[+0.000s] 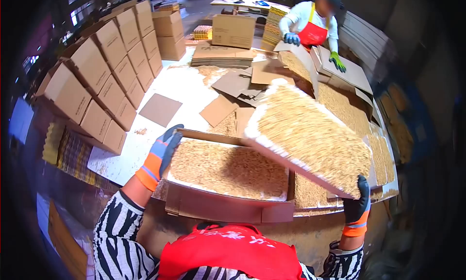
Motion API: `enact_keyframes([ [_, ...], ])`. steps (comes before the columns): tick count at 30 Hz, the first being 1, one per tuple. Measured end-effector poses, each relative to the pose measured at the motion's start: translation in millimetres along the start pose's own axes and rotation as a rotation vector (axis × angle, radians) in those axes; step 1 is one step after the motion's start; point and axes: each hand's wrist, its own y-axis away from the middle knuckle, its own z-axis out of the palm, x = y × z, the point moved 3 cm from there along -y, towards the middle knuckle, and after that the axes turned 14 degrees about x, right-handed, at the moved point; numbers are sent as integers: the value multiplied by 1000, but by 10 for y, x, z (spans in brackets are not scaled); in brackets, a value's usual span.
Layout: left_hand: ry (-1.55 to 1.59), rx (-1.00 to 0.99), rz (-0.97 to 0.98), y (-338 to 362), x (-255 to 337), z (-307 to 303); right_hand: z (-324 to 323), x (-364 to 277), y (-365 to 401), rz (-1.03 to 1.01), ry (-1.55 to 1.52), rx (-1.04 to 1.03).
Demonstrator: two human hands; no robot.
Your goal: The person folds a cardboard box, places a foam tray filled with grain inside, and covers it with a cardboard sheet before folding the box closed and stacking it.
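Note:
My left hand [167, 151], in a blue and orange glove, is wrapped round the left edge of an open cardboard box [228, 205]. Inside this box lies a white-edged layer of tan, grain-like bits [213, 166]. Gripped by its near right corner, a shallow tray [310, 139] of the same tan bits is in my right hand [358, 197], gloved dark and orange. That tray is tilted, smeared by motion, and overlaps the box's right side. What the bits are I cannot make out.
Stacked cardboard boxes [94, 78] line the table's left side. Loose cardboard pieces [160, 109] and flat cardboard [223, 53] lie on the white table [179, 83]. Across it, a co-worker [313, 25] in a red apron handles another box. More tan bits [340, 105] fill the right side.

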Motion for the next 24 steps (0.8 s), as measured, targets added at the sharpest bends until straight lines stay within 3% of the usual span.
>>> enact_keyframes([
  [2,-51,-70,167,-17,20,-10,286,-125,141,-734,745,-181],
  [3,-107,-124,290,6,84,-1,499,-203,189,-810,737,-261],
  [4,150,-202,104,-9,1,7,813,-373,231,-319,436,-202],
  [5,401,-246,-95,-23,-82,15,1055,-449,303,-34,276,-198],
  [6,565,-322,-220,64,41,44,1291,-526,386,242,113,-138],
  [7,725,-402,-348,198,221,59,1410,-554,441,320,99,-140],
  [10,-254,-367,615,359,585,-99,1591,-503,504,366,133,-278],
  [11,-221,-317,583,331,532,-136,1642,-485,505,410,172,-328],
  [12,-187,-268,550,300,425,-159,1667,-482,484,325,251,-404],
  [13,-153,-222,516,265,294,-152,1708,-571,490,387,401,-459],
  [15,211,-79,248,215,92,-108,1747,-660,483,163,814,-562],
  [17,203,66,267,225,177,-49,1780,-699,419,-103,1282,-674],
  [19,-30,231,435,329,273,-19,1746,-514,353,-26,1280,-789],
  [20,-285,279,671,437,484,-4,1788,-534,358,-59,1307,-765],
  [22,-654,322,1062,699,905,51,1712,-329,366,-334,1406,-704],
  [23,-681,210,1199,772,979,96,1695,-267,369,-475,1450,-675],
  [24,-689,25,1258,823,1031,174,1711,-256,352,-402,1447,-696],
])
